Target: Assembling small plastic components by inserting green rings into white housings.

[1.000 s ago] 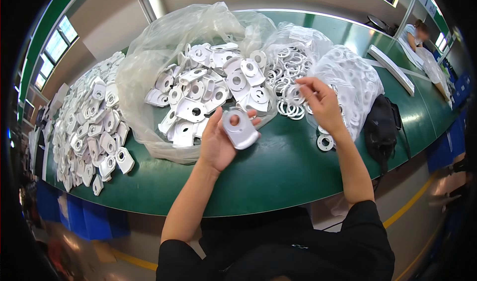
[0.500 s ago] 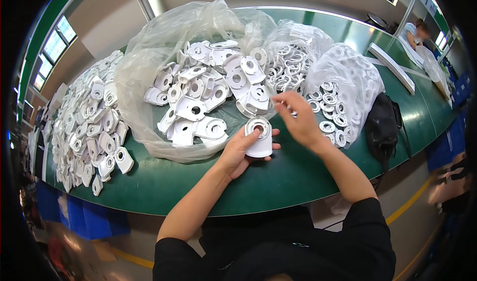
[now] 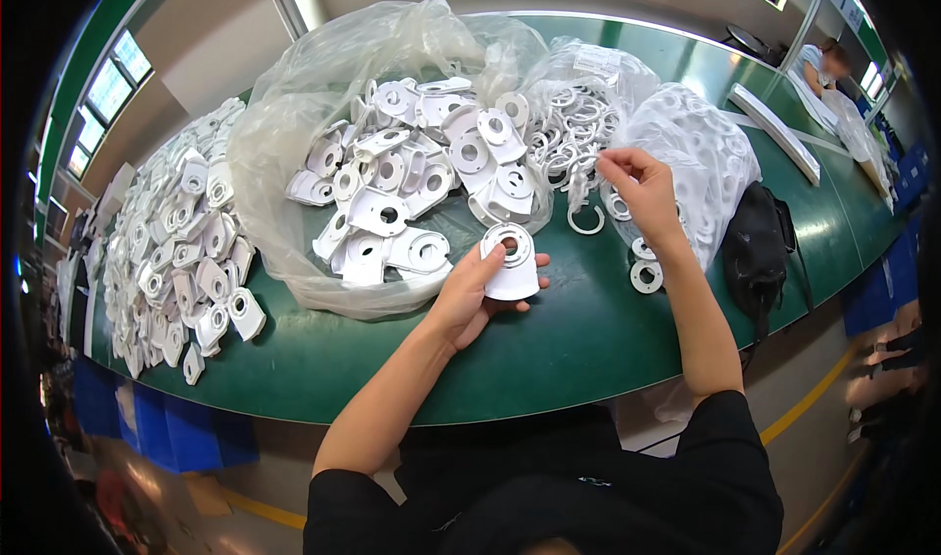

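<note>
My left hand (image 3: 469, 298) is closed around a white plastic part (image 3: 511, 278), its thumb over the round opening. The part has a ringed round end and a flat, squared end, the round end pointing away from me. My right hand (image 3: 642, 194) is at the near edge of a pile of white split rings (image 3: 571, 128), thumb and fingers pinched together. Whatever lies between its fingertips is too small to make out. One open split ring (image 3: 586, 221) lies on the green table just below that pile. Flat round white rings (image 3: 646, 277) lie beneath and beside my right forearm.
A large clear plastic bag (image 3: 270, 197) spreads open around several similar white parts (image 3: 378, 212). More parts form a heap (image 3: 176, 251) on the left. A filled plastic bag (image 3: 691, 143) and a black bag (image 3: 755, 251) stand at right. Another person (image 3: 821, 70) sits far right.
My right hand has moved right and away from me, from near the held part to the split ring pile. The part in my left hand has risen slightly.
</note>
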{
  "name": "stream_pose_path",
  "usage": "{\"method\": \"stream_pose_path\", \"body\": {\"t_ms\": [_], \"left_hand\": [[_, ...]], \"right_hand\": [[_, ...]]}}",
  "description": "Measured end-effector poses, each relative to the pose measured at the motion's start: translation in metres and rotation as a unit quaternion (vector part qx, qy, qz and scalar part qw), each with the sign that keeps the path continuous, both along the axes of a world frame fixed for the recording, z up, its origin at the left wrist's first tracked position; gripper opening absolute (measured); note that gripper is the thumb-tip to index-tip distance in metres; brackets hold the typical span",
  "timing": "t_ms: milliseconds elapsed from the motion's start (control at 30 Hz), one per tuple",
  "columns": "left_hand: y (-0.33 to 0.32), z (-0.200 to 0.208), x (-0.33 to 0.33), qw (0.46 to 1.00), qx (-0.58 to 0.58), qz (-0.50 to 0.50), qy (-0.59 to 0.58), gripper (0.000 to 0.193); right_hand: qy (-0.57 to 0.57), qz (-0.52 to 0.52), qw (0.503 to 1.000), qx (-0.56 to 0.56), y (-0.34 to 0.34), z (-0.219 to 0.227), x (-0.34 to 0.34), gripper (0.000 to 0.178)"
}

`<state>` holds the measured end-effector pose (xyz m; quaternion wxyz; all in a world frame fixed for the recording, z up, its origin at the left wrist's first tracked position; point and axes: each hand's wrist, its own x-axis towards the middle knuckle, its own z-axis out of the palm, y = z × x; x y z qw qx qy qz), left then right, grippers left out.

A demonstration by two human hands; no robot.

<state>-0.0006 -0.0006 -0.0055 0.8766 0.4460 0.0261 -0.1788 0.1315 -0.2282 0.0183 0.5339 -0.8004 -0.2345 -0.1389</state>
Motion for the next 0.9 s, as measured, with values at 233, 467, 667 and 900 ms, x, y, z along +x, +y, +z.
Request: {"method": "stream_pose_path", "body": {"t_ms": [233,467,667,900], "left_hand": [[-0.003,0.002,0.001,1.000,-0.013,0.005,0.027,0.046],[0.003,-0.002,0.003,0.994,-0.100,-0.028,0.015,0.042],[0.001,0.006,0.000,1.000,-0.028,0.000,-0.007,0.056],[0.002,0.005,0.000,1.000,-0.013,-0.007,-0.017,0.058]], "right_hand": [[0.367,0.080,0.851,0.368,0.003,-0.006,0.000,0.015],[0.291,0.162,0.917,0.218,0.027,0.005,-0.030,0.013],[-0.173,0.218,0.959,-0.056,0.037,-0.009,-0.041,0.029],[-0.327,0.204,0.905,-0.180,0.036,-0.008,-0.039,0.026]]}}
